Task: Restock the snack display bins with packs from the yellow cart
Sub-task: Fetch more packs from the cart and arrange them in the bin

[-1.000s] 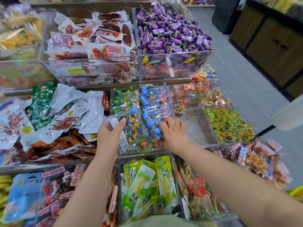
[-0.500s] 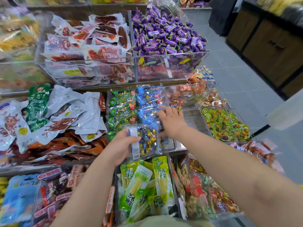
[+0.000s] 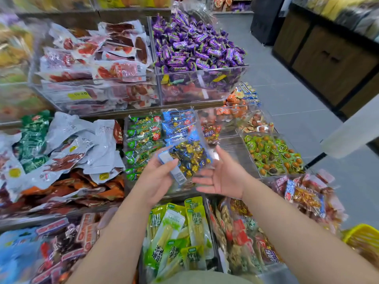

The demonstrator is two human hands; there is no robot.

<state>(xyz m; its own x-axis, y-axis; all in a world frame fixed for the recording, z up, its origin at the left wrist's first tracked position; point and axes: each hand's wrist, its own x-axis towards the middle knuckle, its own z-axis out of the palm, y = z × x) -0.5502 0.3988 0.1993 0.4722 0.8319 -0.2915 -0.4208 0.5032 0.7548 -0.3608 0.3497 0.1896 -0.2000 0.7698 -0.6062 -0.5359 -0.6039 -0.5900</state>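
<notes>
Lifted off the blue packs it pressed half a second ago, the right hand (image 3: 222, 177) now hangs palm-up, fingers spread and slack, holding nothing. It is just beside the clear plastic pack of gold and blue wrapped sweets (image 3: 190, 158); whether it touches the pack I cannot tell. The left hand (image 3: 158, 179) grips that pack by its white-labelled end and has carried it higher and to the right. The pack is held above the clear acrylic bin (image 3: 180, 190), where green foil packs (image 3: 143, 138) fill the left row and blue foil packs (image 3: 178, 124) the right. Nearer the person, a lower bin holds yellow-green vacuum packs (image 3: 178, 232). To the right sit round snacks in green wrappers (image 3: 272, 156). On the upper tier, purple wrapped sweets (image 3: 194, 46) heap a clear box. The yellow plastic cart (image 3: 363, 236) shows at the lower right edge.
</notes>
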